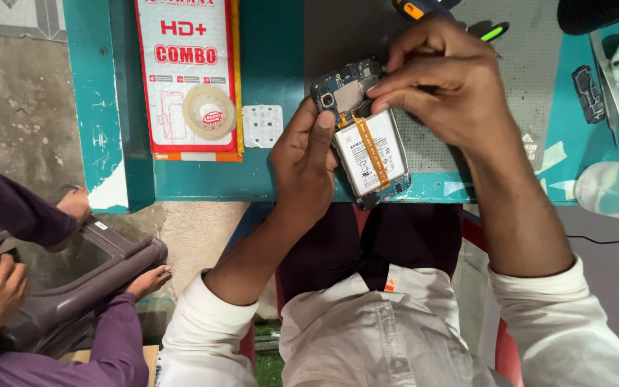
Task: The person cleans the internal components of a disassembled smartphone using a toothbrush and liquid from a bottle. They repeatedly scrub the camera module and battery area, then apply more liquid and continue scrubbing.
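Observation:
An opened phone [367,143] lies at the front edge of the teal table [274,179], its back off, showing a white battery with an orange strip and a circuit board at the far end. My left hand [306,161] grips the phone's left side, thumb up near the camera. My right hand [445,82] hovers over the far end with fingertips pinched together on the board beside a small dark part; what they pinch is hidden.
A roll of clear tape [209,112] sits on a red and white package [189,72]. A small white pad [262,125] lies beside it. Tools [492,30], a dark phone part [587,92] and a plastic bottle [614,190] are at the right. Another person sits left in a plastic chair [73,279].

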